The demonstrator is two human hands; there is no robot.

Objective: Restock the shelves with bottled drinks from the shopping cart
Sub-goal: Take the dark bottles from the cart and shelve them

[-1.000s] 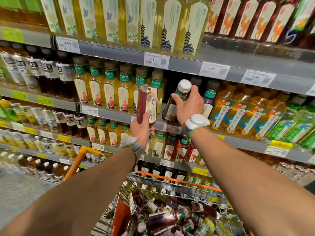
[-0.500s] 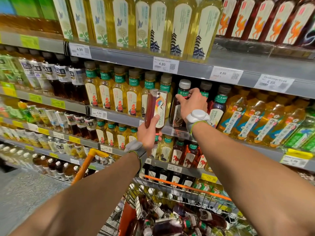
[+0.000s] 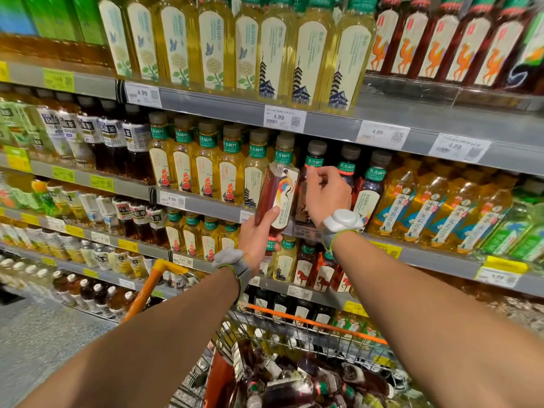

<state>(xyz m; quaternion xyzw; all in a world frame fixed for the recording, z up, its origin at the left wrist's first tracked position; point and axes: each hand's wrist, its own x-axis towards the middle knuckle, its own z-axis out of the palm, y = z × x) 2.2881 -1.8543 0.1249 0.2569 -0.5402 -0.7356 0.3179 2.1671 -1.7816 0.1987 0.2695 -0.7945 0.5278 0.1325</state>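
Observation:
My left hand (image 3: 257,238) grips a dark red tea bottle (image 3: 276,195) with a bird label, held upside down with its base pointing up, in front of the middle shelf (image 3: 203,206). My right hand (image 3: 325,195) is just to its right, fingers curled round a dark bottle (image 3: 315,156) that stands upright on that shelf among similar dark bottles. The shopping cart (image 3: 312,322) sits below my arms, with several dark and yellow bottles (image 3: 294,387) lying in it.
Rows of yellow tea bottles (image 3: 206,169) fill the shelf left of my hands, amber ones (image 3: 435,207) the right. More shelves stand above and below with price tags. The cart's orange handle (image 3: 150,290) is at lower left, beside grey floor (image 3: 38,343).
My right hand has stood the tilted dark bottle upright on the shelf and slid lower on it. My left hand still holds its bottle, now closer to the right hand.

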